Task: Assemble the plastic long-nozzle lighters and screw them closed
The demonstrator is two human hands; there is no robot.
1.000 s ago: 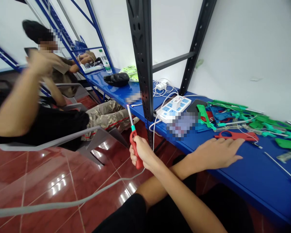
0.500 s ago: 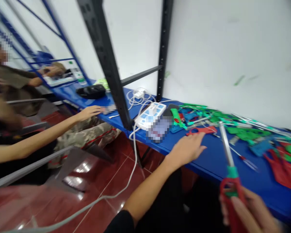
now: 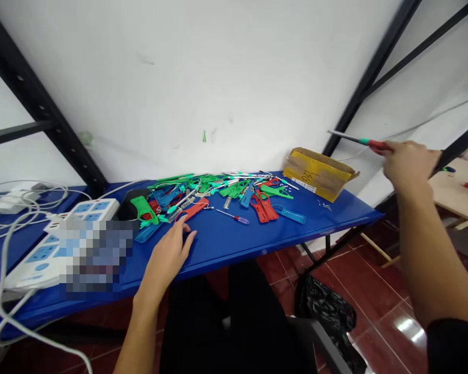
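My right hand (image 3: 407, 163) is raised at the right, closed round a red long-nosed lighter (image 3: 376, 145) whose metal tube points left toward the wall. My left hand (image 3: 169, 249) rests on the front of the blue table (image 3: 214, 239), fingers apart. Its fingertips are at a red lighter casing (image 3: 195, 208), touching or just beside it. A small screwdriver (image 3: 234, 216) with a clear purple handle lies to the right of that hand. Behind are piled green, blue and red lighter casings (image 3: 263, 208) with metal tubes.
A yellow cardboard box (image 3: 315, 174) stands at the table's right end, with small white bits nearby. On the left are a white power strip (image 3: 62, 244), a blurred-out phone (image 3: 101, 257) and loose cables. Dark shelf posts (image 3: 42, 104) frame both sides. A black plastic bag (image 3: 327, 306) lies on the floor.
The view has swung right, bringing the box in and leaving the co-workers out. My right hand has lifted the lighter up and away to the right. My left hand stays by the red casing.
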